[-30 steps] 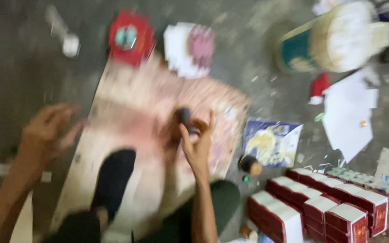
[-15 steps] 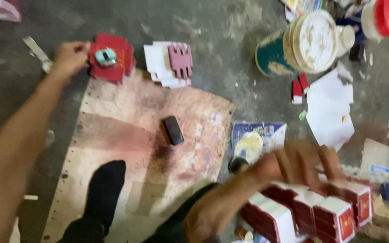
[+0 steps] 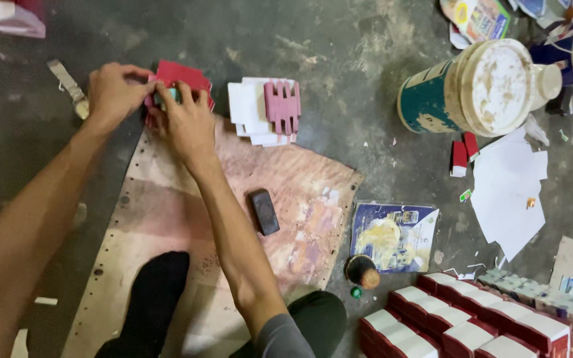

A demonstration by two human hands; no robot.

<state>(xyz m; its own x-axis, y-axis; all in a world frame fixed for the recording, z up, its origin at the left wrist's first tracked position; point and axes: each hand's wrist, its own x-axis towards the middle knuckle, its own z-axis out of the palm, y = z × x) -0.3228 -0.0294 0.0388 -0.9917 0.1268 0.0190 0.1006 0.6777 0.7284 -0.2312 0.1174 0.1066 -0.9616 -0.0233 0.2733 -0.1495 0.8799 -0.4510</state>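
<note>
Both your left hand (image 3: 111, 93) and right hand (image 3: 187, 122) are closing fingers on the red card stack (image 3: 177, 83) between them; its long axis isn't discernible. Far right of them, the lidded bucket (image 3: 479, 86) is hiding its contents.

Light was soft and even, fairly dim over the dark floor (image 3: 339, 59), with no hard shadows. The white tub lid (image 3: 499, 83) and paper sheets (image 3: 509, 192) looked bright, near washed out. The centre was fairly sharp; the hands (image 3: 187, 122) showed slight motion blur, and the forearm at the left edge looked stretched and soft.
</note>
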